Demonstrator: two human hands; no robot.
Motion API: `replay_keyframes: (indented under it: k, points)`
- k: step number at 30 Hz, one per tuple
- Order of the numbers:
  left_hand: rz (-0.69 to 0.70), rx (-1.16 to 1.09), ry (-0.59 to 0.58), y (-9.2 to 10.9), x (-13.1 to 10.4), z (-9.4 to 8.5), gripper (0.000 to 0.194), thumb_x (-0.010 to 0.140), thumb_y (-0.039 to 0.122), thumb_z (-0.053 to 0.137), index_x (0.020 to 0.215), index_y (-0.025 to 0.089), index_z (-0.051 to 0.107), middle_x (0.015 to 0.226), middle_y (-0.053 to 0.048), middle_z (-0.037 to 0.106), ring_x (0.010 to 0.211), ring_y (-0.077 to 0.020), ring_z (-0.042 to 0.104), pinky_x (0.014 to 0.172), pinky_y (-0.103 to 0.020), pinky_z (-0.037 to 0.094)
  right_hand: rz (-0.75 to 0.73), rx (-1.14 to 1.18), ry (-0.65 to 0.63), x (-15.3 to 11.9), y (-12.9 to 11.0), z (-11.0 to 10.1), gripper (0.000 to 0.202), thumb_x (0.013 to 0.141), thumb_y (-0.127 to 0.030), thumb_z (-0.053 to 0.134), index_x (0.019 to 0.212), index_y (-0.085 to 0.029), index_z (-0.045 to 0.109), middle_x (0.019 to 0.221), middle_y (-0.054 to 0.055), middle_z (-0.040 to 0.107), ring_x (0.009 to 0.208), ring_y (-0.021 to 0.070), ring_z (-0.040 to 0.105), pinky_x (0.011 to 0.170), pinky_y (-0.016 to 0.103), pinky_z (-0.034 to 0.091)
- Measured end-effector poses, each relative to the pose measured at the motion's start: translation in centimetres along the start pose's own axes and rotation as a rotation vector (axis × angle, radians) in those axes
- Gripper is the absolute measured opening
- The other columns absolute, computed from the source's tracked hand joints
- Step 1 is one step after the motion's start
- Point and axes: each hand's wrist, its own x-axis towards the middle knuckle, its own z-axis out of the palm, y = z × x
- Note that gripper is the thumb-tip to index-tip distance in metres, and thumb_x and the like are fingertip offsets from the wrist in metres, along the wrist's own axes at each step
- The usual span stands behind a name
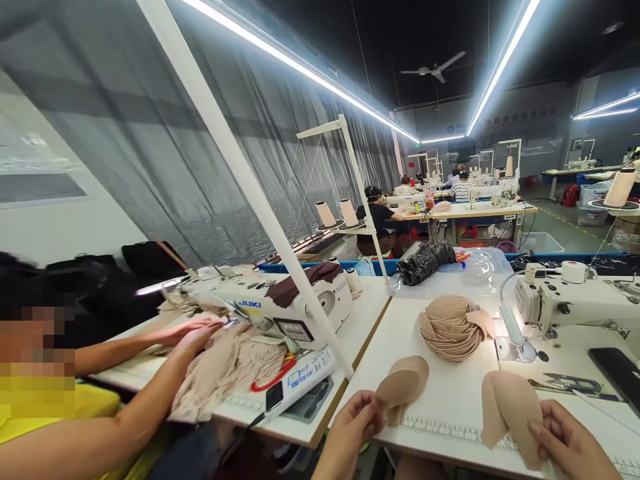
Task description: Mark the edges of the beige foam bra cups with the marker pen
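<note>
My left hand is closed, thumb and fingers pinching the edge of a curved beige fabric piece over the table's front edge. My right hand is closed too, pinching the lower right edge of another beige fabric piece, which looks folded or made of two overlapping panels. Between and beyond the hands, a fanned stack of similar beige pieces lies on the white sewing table. A printed ruler strip runs along the front edge. The white sewing machine stands to the right of the stack.
Snips and a black phone lie at right. A clear plastic lid with a black plastic bundle is behind. On the left, a co-worker's hands handle beige fabric at a JUKI machine; a white pole stands between.
</note>
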Motion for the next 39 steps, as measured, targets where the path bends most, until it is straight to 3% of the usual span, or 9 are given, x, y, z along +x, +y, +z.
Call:
replay_keyframes:
  k: [4, 8, 14, 20, 23, 27, 31, 35, 39]
  points:
    - [0.040, 0.066, 0.069, -0.9, 0.0, 0.4, 0.052, 0.064, 0.059, 0.087, 0.084, 0.020, 0.060, 0.064, 0.005, 0.056, 0.057, -0.0131, 0.052, 0.050, -0.021, 0.034, 0.097, 0.004, 0.057, 1.0, 1.8, 1.4, 0.054, 0.095, -0.073, 0.058, 0.116, -0.024, 0.061, 0.061, -0.003, 0.061, 0.064, 0.0241, 0.067, 0.050, 0.028, 0.040]
    - [0.072, 0.117, 0.124, -1.3, 0.3, 0.4, 0.046, 0.069, 0.059, 0.077, 0.087, 0.022, 0.054, 0.066, 0.005, 0.055, 0.057, -0.0158, 0.053, 0.052, -0.024, 0.035, 0.091, -0.074, 0.049, 2.2, 3.1, 2.0, 0.055, 0.096, -0.075, 0.051, 0.115, -0.024, 0.062, 0.065, -0.001, 0.067, 0.060, 0.0232, 0.067, 0.048, 0.027, 0.043]
    - [0.418, 0.581, 0.351, 0.0, 0.0, 1.1, 0.042, 0.085, 0.056, 0.062, 0.109, 0.021, 0.069, 0.100, -0.008, 0.067, 0.079, -0.0275, 0.061, 0.075, -0.042, 0.051, -0.005, -0.319, 0.142, 3.5, 4.7, -1.5, 0.055, 0.096, -0.077, 0.047, 0.112, -0.028, 0.066, 0.078, 0.002, 0.074, 0.069, 0.0251, 0.072, 0.066, 0.032, 0.057]
    - [0.983, 0.719, -0.201, 1.4, -0.1, 10.1, 0.015, 0.098, 0.022, 0.056, 0.106, 0.024, 0.069, 0.102, -0.007, 0.072, 0.094, -0.0238, 0.069, 0.083, -0.036, 0.055, -0.249, -0.611, 0.284, 7.0, 3.1, -2.9, 0.045, 0.100, -0.049, 0.047, 0.137, -0.029, 0.064, 0.119, 0.011, 0.071, 0.096, 0.0307, 0.071, 0.075, 0.038, 0.057]
    - [1.068, 0.723, -0.352, 1.0, -0.2, 14.6, 0.021, 0.089, 0.011, 0.059, 0.105, 0.021, 0.069, 0.101, -0.008, 0.073, 0.093, -0.0247, 0.069, 0.081, -0.036, 0.056, -0.375, -0.710, 0.300, 8.6, 1.1, -1.6, 0.042, 0.095, -0.027, 0.046, 0.130, -0.031, 0.069, 0.122, 0.011, 0.070, 0.112, 0.0356, 0.064, 0.072, 0.038, 0.052]
    - [0.987, 0.724, -0.468, -0.2, -0.7, 16.6, 0.021, 0.086, 0.011, 0.061, 0.103, 0.019, 0.070, 0.100, -0.011, 0.074, 0.093, -0.0278, 0.068, 0.085, -0.042, 0.055, -0.452, -0.708, 0.276, 9.8, -1.4, -0.6, 0.026, 0.088, -0.014, 0.048, 0.077, -0.027, 0.067, 0.085, 0.008, 0.068, 0.088, 0.0301, 0.063, 0.075, 0.037, 0.047]
    - [0.647, 0.612, -0.530, -1.4, -1.5, 15.4, 0.014, 0.088, 0.023, 0.064, 0.096, 0.017, 0.073, 0.095, -0.013, 0.075, 0.091, -0.0288, 0.068, 0.084, -0.042, 0.052, -0.425, -0.554, 0.264, 8.4, -2.1, -0.2, 0.025, 0.103, -0.037, 0.050, 0.093, -0.028, 0.072, 0.093, 0.006, 0.071, 0.086, 0.0283, 0.066, 0.073, 0.035, 0.051]
    - [-0.018, -0.082, -0.620, -2.2, -3.0, 15.6, 0.059, 0.084, 0.063, 0.080, 0.117, 0.015, 0.071, 0.098, -0.012, 0.076, 0.085, -0.0239, 0.071, 0.077, -0.033, 0.054, -0.367, -0.321, 0.192, 4.8, -1.3, 2.3, 0.039, 0.105, -0.061, 0.055, 0.110, -0.027, 0.074, 0.097, 0.005, 0.077, 0.079, 0.0246, 0.072, 0.071, 0.030, 0.059]
    - [-0.087, -0.597, -0.532, -1.4, -3.8, 16.2, 0.067, 0.072, 0.056, 0.095, 0.121, 0.017, 0.070, 0.114, -0.015, 0.076, 0.101, -0.0261, 0.073, 0.087, -0.033, 0.055, -0.327, -0.169, 0.059, 1.6, -1.1, 5.0, 0.051, 0.102, -0.071, 0.055, 0.097, -0.025, 0.077, 0.084, 0.005, 0.077, 0.076, 0.0256, 0.074, 0.069, 0.028, 0.061]
